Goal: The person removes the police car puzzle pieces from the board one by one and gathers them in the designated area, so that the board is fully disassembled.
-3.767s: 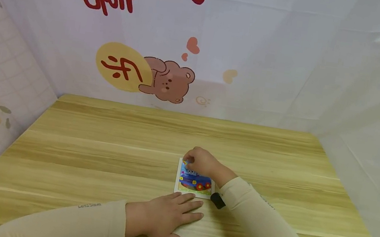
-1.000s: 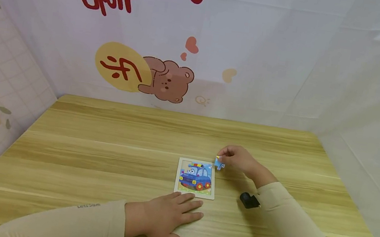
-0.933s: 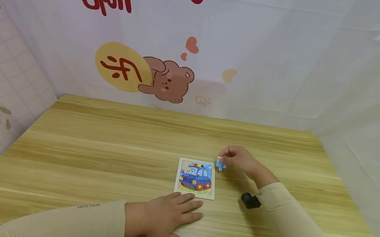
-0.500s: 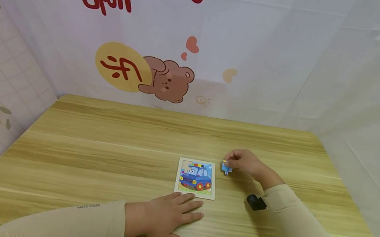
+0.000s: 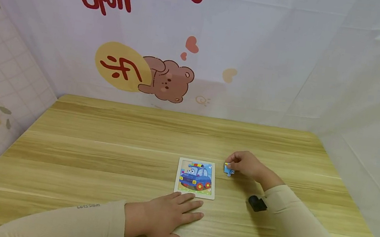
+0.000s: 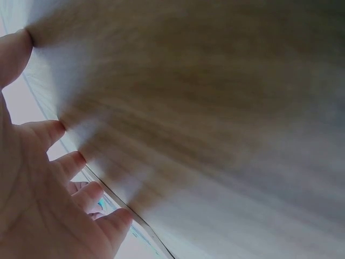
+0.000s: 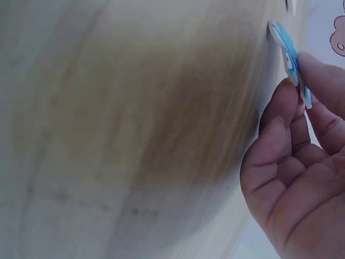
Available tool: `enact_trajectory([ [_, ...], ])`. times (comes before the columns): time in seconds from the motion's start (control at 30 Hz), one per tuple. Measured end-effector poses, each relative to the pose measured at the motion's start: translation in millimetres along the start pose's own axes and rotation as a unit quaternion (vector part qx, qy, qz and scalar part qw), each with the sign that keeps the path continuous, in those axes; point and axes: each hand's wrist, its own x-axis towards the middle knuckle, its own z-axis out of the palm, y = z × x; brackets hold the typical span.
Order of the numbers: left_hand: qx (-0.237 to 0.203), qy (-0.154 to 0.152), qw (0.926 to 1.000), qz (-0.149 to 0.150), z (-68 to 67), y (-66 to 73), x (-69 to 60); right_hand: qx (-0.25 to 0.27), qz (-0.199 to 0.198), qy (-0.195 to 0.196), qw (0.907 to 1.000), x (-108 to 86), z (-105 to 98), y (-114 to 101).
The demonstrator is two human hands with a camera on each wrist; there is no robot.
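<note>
In the head view a jigsaw puzzle (image 5: 197, 178) of a blue cartoon police car lies in a pale frame at the table's middle. Its upper left corner shows bare tan backing. My right hand (image 5: 247, 165) pinches a light blue puzzle piece (image 5: 228, 169) between thumb and fingers, right of the frame. The right wrist view shows this piece (image 7: 288, 59) edge-on, tilted off the table. My left hand (image 5: 165, 218) lies flat with fingers spread, its fingertips at the frame's near edge. In the left wrist view those fingertips (image 6: 123, 218) touch the frame's border.
The wooden table (image 5: 100, 134) reaches back to a white cloth wall (image 5: 266, 44) printed with a bear and red lettering. A black device (image 5: 257, 203) sits at the right wrist. Pale cloth hangs along both sides.
Earlier the right hand was over the puzzle's upper left. It has since moved right with a puzzle piece, leaving bare backing there, and drifted slightly further right and nearer. The left hand stayed put.
</note>
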Motion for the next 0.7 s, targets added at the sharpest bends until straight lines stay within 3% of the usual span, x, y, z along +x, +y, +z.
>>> enact_trajectory([
  [0.7, 0.010, 0.004, 0.9999, 0.000, 0.9, 0.4, -0.7, -0.111, -0.015, 0.035, 0.9931, -2.8, 6.7, -4.3],
])
